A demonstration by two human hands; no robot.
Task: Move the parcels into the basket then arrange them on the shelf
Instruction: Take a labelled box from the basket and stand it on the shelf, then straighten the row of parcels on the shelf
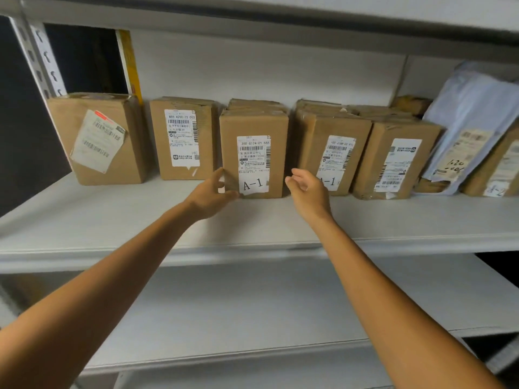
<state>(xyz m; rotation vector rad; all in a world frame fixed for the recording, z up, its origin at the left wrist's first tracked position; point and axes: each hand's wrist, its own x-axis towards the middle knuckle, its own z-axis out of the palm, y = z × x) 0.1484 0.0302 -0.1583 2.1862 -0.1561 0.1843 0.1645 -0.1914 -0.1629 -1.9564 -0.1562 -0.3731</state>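
While outstretched, hands (209,193) (307,192) beside middle parcel (254,127)

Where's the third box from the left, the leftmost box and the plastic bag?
Third box (253,155): head view, its white label.
Leftmost box (98,140): head view, its tilted label.
Plastic bag (474,108): head view, upper part.

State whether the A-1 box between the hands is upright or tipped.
Upright: the A-1 box stands on its short end on the shelf, its label reading right way up.

Matt brown cardboard parcels (254,153), glossy plastic mailer (466,124), smooth painted metal shelf (112,220).
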